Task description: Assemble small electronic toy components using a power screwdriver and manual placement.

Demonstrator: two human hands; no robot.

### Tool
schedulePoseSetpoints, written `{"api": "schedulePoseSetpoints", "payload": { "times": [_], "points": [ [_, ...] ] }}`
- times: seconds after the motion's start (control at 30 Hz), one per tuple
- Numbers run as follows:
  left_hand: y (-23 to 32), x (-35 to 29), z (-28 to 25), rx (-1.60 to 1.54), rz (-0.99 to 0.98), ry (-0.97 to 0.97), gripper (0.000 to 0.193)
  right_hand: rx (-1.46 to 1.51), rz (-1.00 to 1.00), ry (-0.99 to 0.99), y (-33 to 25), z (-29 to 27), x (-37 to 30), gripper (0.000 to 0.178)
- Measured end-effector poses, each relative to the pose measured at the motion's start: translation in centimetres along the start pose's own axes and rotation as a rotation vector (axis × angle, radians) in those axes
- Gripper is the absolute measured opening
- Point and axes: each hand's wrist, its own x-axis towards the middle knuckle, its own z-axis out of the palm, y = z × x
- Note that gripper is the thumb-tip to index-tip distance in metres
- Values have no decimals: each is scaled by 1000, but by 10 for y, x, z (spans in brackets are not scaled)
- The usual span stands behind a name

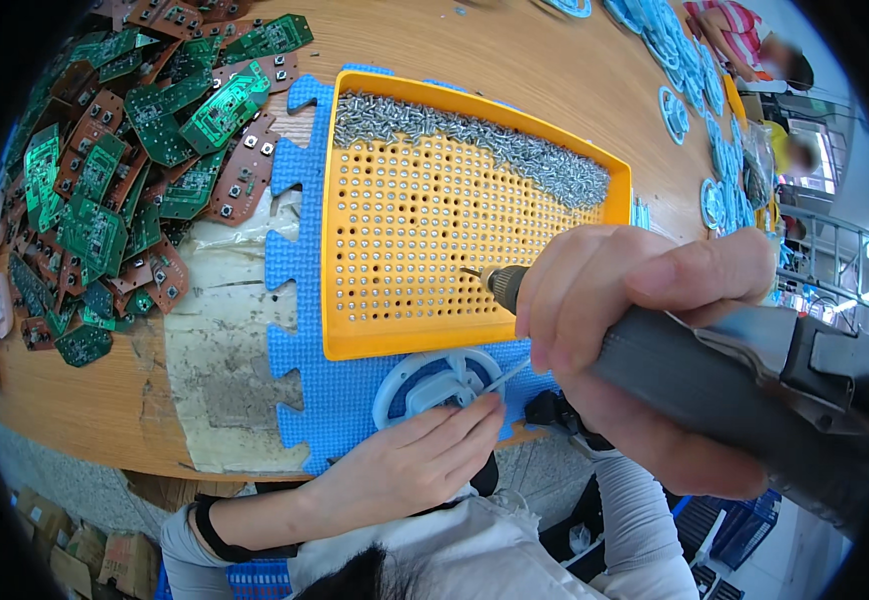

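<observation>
My right hand (645,330) is wrapped round the dark body of an electric screwdriver (715,385). Its thin bit points left, over the holes of a yellow screw tray (415,260). Many of those holes hold screws, and loose silver screws (555,175) are heaped along the tray's far side. Below the tray, my left hand (435,450) grips the near right edge of a light blue plastic part (390,395), rounded with a raised middle. This part lies on a blue foam mat (330,400). My fingers partly hide it.
Green and brown circuit boards (155,170) are piled at the left of the wooden table (105,400). More light blue plastic parts (675,115) line the far right. Other people sit at the far right, one in a striped top (740,30). Cardboard boxes (125,560) stand on the floor, lower left.
</observation>
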Motion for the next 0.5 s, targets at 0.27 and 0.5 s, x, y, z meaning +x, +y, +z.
{"api": "schedulePoseSetpoints", "payload": {
  "times": [0.27, 0.5],
  "points": [
    [7, -1, -2, 32, -166, -78, 33, 149, -170, 59, -54, -11, -14, 53],
    [9, -1, 1, 64, -197, -77, 32, 272, 57, -165, -69, -7, -53, 17]
  ]
}}
